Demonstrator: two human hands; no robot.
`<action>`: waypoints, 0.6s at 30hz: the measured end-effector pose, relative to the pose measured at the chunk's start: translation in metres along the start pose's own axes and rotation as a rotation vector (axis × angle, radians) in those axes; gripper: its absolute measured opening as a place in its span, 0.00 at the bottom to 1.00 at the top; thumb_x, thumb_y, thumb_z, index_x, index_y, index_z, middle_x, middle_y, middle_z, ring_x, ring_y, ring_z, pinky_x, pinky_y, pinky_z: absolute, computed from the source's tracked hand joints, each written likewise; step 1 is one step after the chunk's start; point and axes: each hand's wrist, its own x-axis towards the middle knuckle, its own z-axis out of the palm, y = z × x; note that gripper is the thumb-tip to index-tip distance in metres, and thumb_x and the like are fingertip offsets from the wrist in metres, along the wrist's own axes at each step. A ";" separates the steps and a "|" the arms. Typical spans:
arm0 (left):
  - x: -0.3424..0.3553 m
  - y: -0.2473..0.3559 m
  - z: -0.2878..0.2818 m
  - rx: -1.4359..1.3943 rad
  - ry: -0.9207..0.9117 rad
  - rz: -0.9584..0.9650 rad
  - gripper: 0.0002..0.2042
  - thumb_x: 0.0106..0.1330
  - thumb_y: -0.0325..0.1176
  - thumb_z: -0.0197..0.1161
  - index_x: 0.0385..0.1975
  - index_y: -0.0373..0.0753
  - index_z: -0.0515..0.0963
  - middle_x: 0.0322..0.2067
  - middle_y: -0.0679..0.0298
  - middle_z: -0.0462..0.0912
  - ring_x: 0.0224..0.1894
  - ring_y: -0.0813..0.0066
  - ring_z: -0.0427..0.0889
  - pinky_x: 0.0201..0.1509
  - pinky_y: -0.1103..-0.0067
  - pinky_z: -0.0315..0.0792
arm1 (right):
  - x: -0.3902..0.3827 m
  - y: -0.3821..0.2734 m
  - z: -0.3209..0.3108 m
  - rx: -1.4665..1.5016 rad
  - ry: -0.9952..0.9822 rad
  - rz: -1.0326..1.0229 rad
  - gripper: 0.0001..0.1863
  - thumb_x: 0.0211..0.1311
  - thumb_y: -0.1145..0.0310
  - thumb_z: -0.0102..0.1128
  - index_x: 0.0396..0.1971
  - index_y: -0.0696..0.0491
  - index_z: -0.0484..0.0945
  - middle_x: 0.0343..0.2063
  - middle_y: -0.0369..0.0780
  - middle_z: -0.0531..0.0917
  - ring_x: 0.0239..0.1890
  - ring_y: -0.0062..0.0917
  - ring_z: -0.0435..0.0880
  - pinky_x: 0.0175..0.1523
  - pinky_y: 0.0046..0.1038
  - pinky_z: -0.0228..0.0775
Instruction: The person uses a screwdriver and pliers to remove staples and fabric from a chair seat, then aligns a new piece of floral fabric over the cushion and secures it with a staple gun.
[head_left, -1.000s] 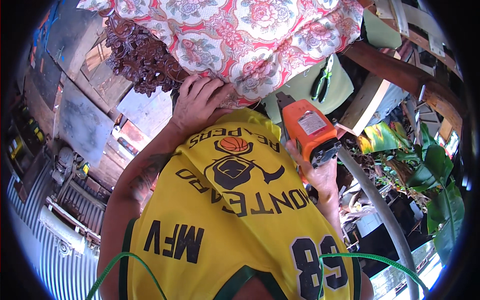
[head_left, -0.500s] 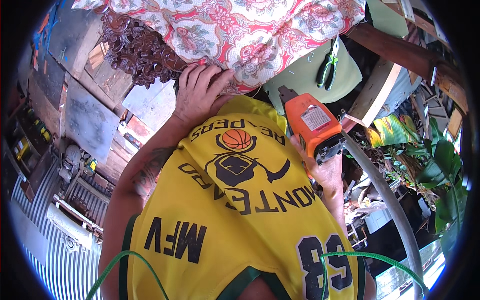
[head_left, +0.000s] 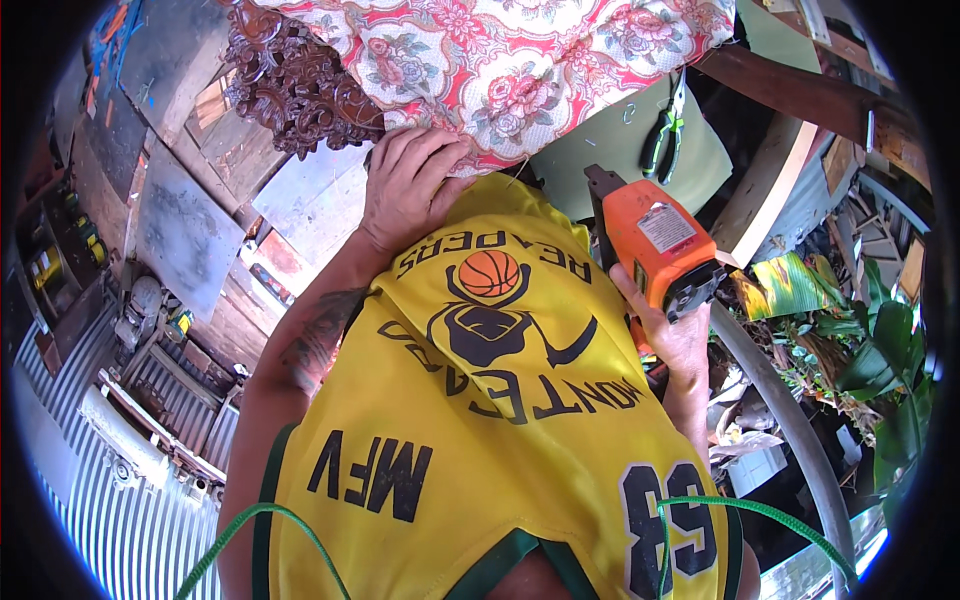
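Note:
My left hand (head_left: 412, 185) lies bent over the near edge of a red and cream floral upholstery fabric (head_left: 500, 85), its fingers curled against the cloth's corner. That fabric covers a piece of furniture with dark carved wood (head_left: 300, 90) just left of the hand. In my right hand (head_left: 672, 335) is an orange pneumatic staple gun (head_left: 655, 235), held by its handle, which is mostly hidden under the body. Its dark nose points up toward the fabric but stays apart from it. A grey hose (head_left: 785, 400) runs down from beside the gun.
Pliers with green and black handles (head_left: 662, 140) rest on a pale green sheet (head_left: 690, 165) beyond the gun. Wooden beams (head_left: 815, 100) stand at the right, with leafy plants (head_left: 890, 350) below. Boards (head_left: 190, 235) and corrugated metal (head_left: 90, 430) lie at the left.
The staple gun in my right hand sits slightly farther right in the picture. My left hand stays at the fabric's edge, and the whole view has shifted a little.

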 end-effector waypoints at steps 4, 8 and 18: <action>0.007 0.013 -0.001 -0.006 -0.012 -0.086 0.24 0.60 0.39 0.73 0.57 0.43 0.80 0.54 0.63 0.77 0.57 0.59 0.74 0.64 0.62 0.67 | 0.012 -0.006 -0.010 0.217 0.015 0.226 0.18 0.56 0.74 0.77 0.47 0.57 0.83 0.36 0.35 0.89 0.36 0.19 0.87 0.43 0.26 0.79; 0.007 0.012 -0.004 -0.030 -0.009 -0.111 0.25 0.57 0.30 0.70 0.58 0.43 0.81 0.53 0.62 0.77 0.56 0.58 0.74 0.63 0.65 0.68 | 0.052 -0.051 -0.018 0.197 0.087 0.282 0.16 0.62 0.69 0.75 0.46 0.57 0.80 0.23 0.34 0.81 0.19 0.16 0.75 0.26 0.22 0.69; 0.038 -0.019 -0.022 -0.170 0.030 -0.112 0.11 0.63 0.27 0.66 0.44 0.42 0.86 0.39 0.56 0.85 0.43 0.53 0.83 0.50 0.66 0.76 | 0.183 -0.104 -0.042 0.302 -0.049 -0.053 0.12 0.64 0.66 0.65 0.34 0.62 0.83 0.22 0.37 0.82 0.24 0.21 0.81 0.33 0.24 0.73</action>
